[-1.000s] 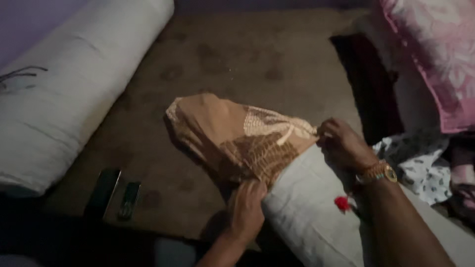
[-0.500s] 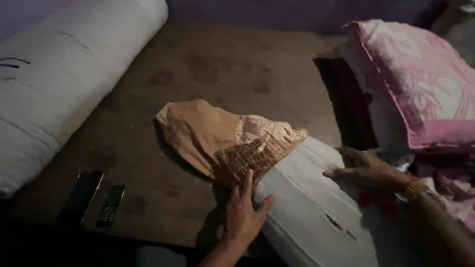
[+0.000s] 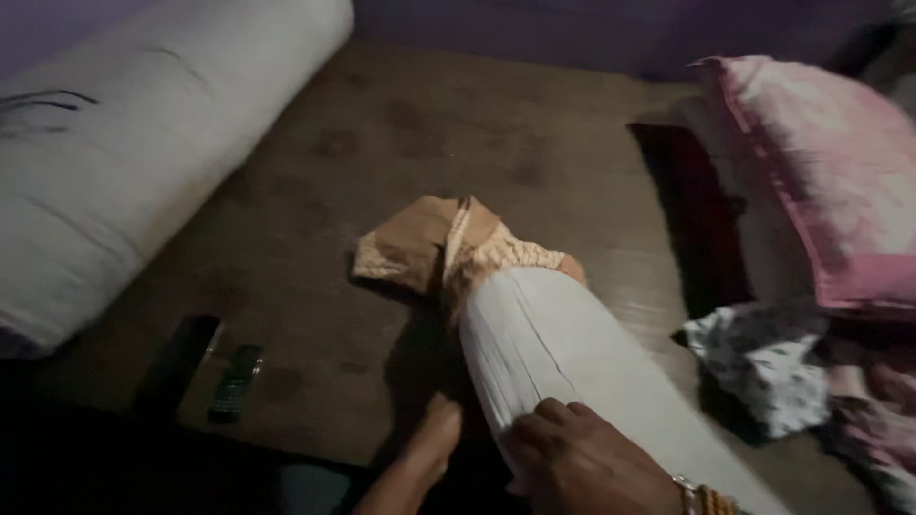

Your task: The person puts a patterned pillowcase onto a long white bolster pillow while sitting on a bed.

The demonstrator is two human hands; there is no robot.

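Observation:
A long white pillow [image 3: 563,353] lies slantwise on the brown mat [image 3: 420,133]. An orange-tan patterned cover [image 3: 448,248] is bunched over just its far end, and most of the pillow is bare. My right hand [image 3: 582,458] grips the white fabric at the pillow's near end, and the cloth creases under its fingers. A bangle shows on that wrist. My left hand [image 3: 434,434] lies in shadow against the pillow's left side, low on the mat. Its fingers are too dark to read.
A big white bolster [image 3: 124,181] runs along the left. At the right are a pink pillow [image 3: 821,181] and a crumpled patterned cloth [image 3: 763,367]. A dark phone [image 3: 181,358] and a remote [image 3: 237,381] lie near the front left edge.
The cover has slid toward the pillow's far end and bunched up, baring more white. Both hands have drawn back to the pillow's near end.

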